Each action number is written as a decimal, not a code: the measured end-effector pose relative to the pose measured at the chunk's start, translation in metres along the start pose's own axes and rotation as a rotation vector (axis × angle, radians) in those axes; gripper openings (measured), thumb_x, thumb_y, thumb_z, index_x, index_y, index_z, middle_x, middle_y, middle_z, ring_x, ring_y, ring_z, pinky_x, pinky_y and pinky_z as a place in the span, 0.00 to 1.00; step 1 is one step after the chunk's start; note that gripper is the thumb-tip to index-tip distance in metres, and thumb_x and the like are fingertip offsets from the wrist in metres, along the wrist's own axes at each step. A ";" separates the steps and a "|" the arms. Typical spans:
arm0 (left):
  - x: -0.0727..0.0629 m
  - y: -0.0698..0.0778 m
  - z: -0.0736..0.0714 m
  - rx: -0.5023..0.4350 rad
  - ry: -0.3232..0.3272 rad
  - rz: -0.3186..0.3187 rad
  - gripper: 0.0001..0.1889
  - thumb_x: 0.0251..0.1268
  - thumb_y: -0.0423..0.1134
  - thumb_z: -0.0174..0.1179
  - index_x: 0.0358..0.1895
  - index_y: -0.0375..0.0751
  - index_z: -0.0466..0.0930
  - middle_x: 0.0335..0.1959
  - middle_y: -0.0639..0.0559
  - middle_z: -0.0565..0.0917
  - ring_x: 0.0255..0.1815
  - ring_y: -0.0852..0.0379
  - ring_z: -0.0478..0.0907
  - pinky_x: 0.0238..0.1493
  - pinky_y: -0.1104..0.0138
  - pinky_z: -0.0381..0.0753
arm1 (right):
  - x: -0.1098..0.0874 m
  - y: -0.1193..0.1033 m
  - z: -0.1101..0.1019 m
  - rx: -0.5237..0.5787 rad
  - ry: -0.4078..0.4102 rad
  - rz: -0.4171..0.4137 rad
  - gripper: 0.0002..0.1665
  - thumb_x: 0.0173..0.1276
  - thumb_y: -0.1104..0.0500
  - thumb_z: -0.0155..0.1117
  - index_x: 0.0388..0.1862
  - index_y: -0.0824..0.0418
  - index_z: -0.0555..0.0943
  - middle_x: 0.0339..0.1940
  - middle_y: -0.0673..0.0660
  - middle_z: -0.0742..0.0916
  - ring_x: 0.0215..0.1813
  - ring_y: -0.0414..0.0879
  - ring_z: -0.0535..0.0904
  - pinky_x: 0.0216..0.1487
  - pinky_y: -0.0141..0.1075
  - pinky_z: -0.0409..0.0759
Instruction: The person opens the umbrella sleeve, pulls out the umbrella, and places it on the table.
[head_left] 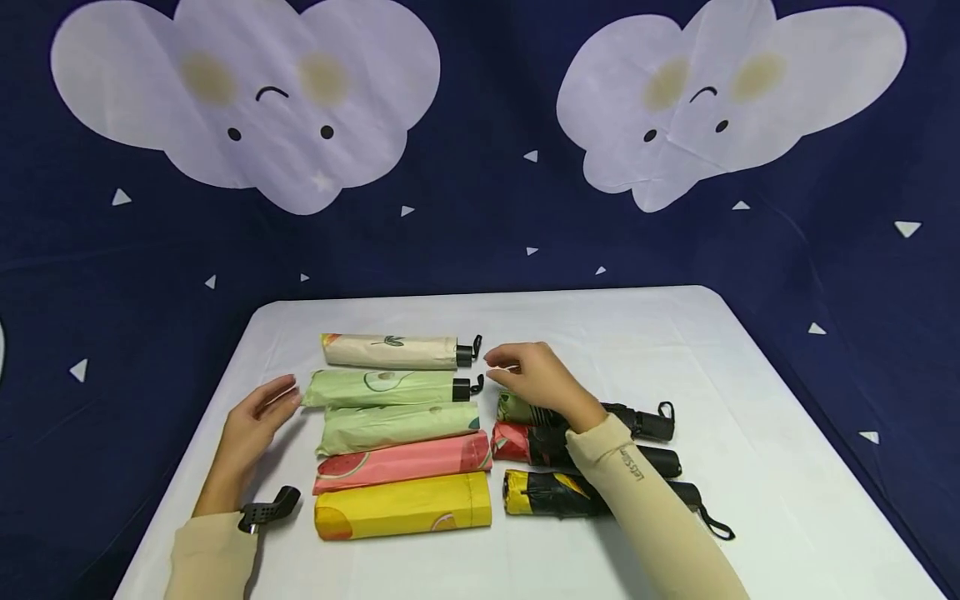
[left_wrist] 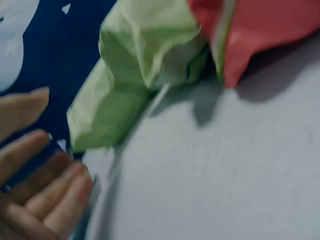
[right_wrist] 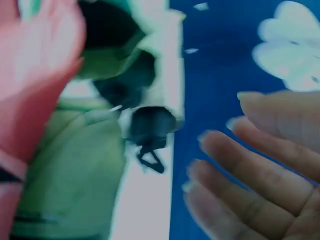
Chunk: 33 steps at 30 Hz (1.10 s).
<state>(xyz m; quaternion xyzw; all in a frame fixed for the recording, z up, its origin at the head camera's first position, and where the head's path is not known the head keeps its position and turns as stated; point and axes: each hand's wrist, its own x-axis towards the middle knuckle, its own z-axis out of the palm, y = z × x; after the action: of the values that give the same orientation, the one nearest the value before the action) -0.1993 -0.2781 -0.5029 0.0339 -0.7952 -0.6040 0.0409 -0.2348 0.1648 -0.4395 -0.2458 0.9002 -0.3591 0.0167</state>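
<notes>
My left hand (head_left: 251,425) hovers by the left end of a folded umbrella in a green avocado-print sleeve (head_left: 405,387), fingers loosely bent; contact is hard to tell. Beside the black handle ends of that umbrella and of a cream-sleeved umbrella (head_left: 390,352) is my right hand (head_left: 540,375), holding nothing, thumb and fingers apart. Below lie a second green sleeve (head_left: 401,427), a pink watermelon-print sleeve (head_left: 405,462) and a yellow sleeve (head_left: 401,507). In the right wrist view, a black handle (right_wrist: 150,125) with a strap shows apart from the fingers.
Right of the sleeves lie a green-and-black umbrella (head_left: 513,408), a red-and-black one (head_left: 512,442) and a yellow-and-black one (head_left: 551,494), partly behind the right arm. All rest on a white table (head_left: 750,500) before a dark blue cloud-print curtain (head_left: 480,183).
</notes>
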 end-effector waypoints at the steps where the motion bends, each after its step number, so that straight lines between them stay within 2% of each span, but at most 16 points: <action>1: 0.002 -0.003 0.001 -0.026 -0.014 0.015 0.33 0.72 0.42 0.65 0.74 0.30 0.67 0.67 0.46 0.78 0.54 0.78 0.77 0.51 0.82 0.76 | 0.004 0.000 0.005 -0.031 -0.003 -0.009 0.17 0.74 0.57 0.68 0.58 0.60 0.85 0.53 0.55 0.89 0.54 0.49 0.85 0.56 0.42 0.84; 3: 0.006 -0.010 0.003 -0.079 -0.041 0.036 0.33 0.72 0.40 0.66 0.74 0.29 0.66 0.69 0.41 0.76 0.56 0.76 0.78 0.53 0.82 0.76 | 0.012 0.001 0.016 -0.081 -0.019 -0.022 0.19 0.73 0.56 0.69 0.59 0.62 0.85 0.53 0.56 0.89 0.55 0.51 0.85 0.56 0.43 0.83; 6: 0.010 -0.015 0.005 -0.109 -0.068 0.058 0.34 0.71 0.38 0.66 0.75 0.29 0.65 0.71 0.37 0.73 0.57 0.75 0.77 0.54 0.82 0.75 | 0.019 0.006 0.033 -0.069 -0.069 -0.016 0.22 0.73 0.54 0.69 0.61 0.62 0.84 0.55 0.56 0.88 0.55 0.51 0.84 0.55 0.43 0.83; 9: 0.013 -0.017 0.010 -0.082 -0.098 0.059 0.36 0.71 0.39 0.67 0.76 0.31 0.63 0.73 0.37 0.71 0.59 0.76 0.75 0.56 0.82 0.74 | 0.020 0.016 0.047 -0.020 -0.102 0.013 0.25 0.73 0.51 0.69 0.64 0.60 0.82 0.57 0.56 0.87 0.55 0.49 0.84 0.54 0.41 0.83; 13: 0.016 -0.018 0.016 -0.043 -0.129 0.060 0.38 0.70 0.41 0.68 0.78 0.35 0.61 0.75 0.38 0.67 0.62 0.76 0.72 0.57 0.82 0.72 | 0.018 0.027 0.058 0.030 -0.075 0.036 0.26 0.72 0.52 0.70 0.66 0.59 0.81 0.59 0.55 0.86 0.55 0.46 0.85 0.53 0.38 0.83; 18: 0.016 -0.020 0.016 -0.030 -0.118 0.060 0.37 0.70 0.41 0.68 0.78 0.37 0.63 0.75 0.36 0.67 0.62 0.75 0.72 0.56 0.82 0.73 | 0.019 0.029 0.065 0.034 -0.036 -0.003 0.26 0.71 0.54 0.71 0.65 0.59 0.81 0.58 0.56 0.87 0.53 0.46 0.85 0.53 0.40 0.84; 25: 0.013 -0.020 0.016 -0.034 -0.110 0.061 0.38 0.66 0.39 0.72 0.76 0.36 0.66 0.74 0.37 0.69 0.61 0.75 0.73 0.55 0.81 0.75 | 0.022 0.028 0.069 -0.108 -0.059 -0.032 0.28 0.67 0.53 0.75 0.65 0.56 0.82 0.56 0.55 0.88 0.43 0.42 0.83 0.48 0.39 0.83; 29: 0.013 -0.020 0.016 -0.011 -0.115 0.063 0.37 0.64 0.39 0.73 0.75 0.35 0.68 0.72 0.35 0.72 0.60 0.75 0.73 0.57 0.82 0.72 | 0.023 0.026 0.070 -0.132 -0.051 -0.035 0.28 0.66 0.55 0.76 0.65 0.56 0.83 0.57 0.57 0.88 0.48 0.45 0.85 0.53 0.41 0.83; 33: 0.014 -0.021 0.017 0.058 -0.120 0.061 0.37 0.65 0.44 0.73 0.75 0.38 0.69 0.72 0.37 0.72 0.62 0.74 0.72 0.57 0.84 0.71 | 0.021 0.026 0.070 -0.132 -0.037 -0.021 0.26 0.68 0.59 0.74 0.65 0.55 0.83 0.57 0.56 0.88 0.53 0.48 0.85 0.56 0.43 0.83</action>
<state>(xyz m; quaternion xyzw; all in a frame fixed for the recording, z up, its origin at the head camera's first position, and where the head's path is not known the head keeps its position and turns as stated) -0.2148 -0.2691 -0.5269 -0.0253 -0.8141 -0.5800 0.0103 -0.2502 0.1267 -0.5052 -0.2624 0.9188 -0.2946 0.0134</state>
